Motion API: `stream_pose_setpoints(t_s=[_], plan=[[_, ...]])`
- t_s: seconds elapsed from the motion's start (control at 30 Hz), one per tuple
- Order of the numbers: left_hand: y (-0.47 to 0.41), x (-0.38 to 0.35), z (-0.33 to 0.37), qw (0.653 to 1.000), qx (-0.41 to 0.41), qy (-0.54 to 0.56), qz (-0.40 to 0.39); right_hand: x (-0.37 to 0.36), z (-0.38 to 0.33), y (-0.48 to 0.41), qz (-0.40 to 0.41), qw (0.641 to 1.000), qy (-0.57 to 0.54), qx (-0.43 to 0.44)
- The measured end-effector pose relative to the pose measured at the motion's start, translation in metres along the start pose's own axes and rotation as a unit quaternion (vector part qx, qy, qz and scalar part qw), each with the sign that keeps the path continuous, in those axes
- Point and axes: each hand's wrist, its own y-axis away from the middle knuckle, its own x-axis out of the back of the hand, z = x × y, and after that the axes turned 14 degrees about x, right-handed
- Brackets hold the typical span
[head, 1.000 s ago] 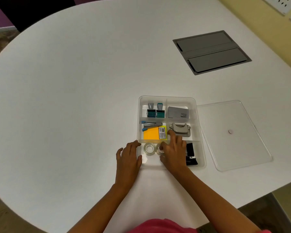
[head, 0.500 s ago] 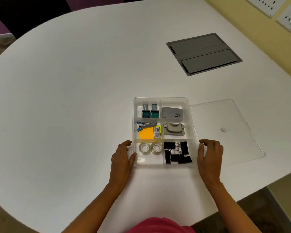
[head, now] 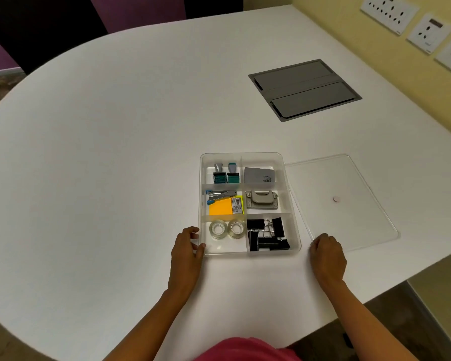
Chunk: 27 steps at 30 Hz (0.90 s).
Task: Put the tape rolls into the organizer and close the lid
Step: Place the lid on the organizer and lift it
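rolls [head: 227,230] side by side in organizer's [head: 294,204] near-left compartment | left hand [head: 186,247] braces its near-left corner, steadying | right hand [head: 327,252] curls on lid's [head: 349,204] near-left corner, grip unclear, likely to lift | lid flat on table [head: 115,152], beside organizer

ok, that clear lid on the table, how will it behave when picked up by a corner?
The lid looks like a thin, flat clear sheet, so probably light and may flex if raised by the corner near the right hand. Its glossy surface lying flush on the table suggests it could slide before lifting.
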Motion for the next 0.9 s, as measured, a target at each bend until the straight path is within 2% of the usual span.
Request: stream_pose_setpoints(t_s=[0.13, 0.33, 0.53, 0.7, 0.77, 0.83, 0.9], plan=[[0.003, -0.001, 0.0, 1.0, 0.005, 0.007, -0.002, 0.004, 0.0, -0.004, 0.005, 1.0, -0.009, 0.021], [0.005, -0.002, 0.001, 1.0, -0.002, 0.014, 0.003, 0.026, 0.0, -0.005, 0.12, 0.989, -0.047, 0.069], [0.012, -0.009, 0.009, 0.998, 0.0, -0.042, 0.054, 0.065, -0.017, 0.001, 0.263, 0.951, -0.046, 0.155], [0.015, -0.008, 0.024, 0.997, 0.001, 0.006, 0.076, 0.09, -0.046, 0.017, 0.332, 0.909, -0.057, 0.245], [0.017, -0.006, 0.029, 0.997, -0.011, 0.029, 0.074, 0.099, -0.062, 0.024, 0.341, 0.9, -0.133, 0.237], [0.018, -0.005, 0.036, 0.996, -0.014, 0.061, 0.061, 0.106, -0.08, 0.029, 0.334, 0.885, -0.262, 0.191], [0.017, -0.001, 0.042, 0.994, 0.002, 0.108, 0.035, 0.112, -0.096, 0.031, 0.313, 0.847, -0.398, 0.164]])
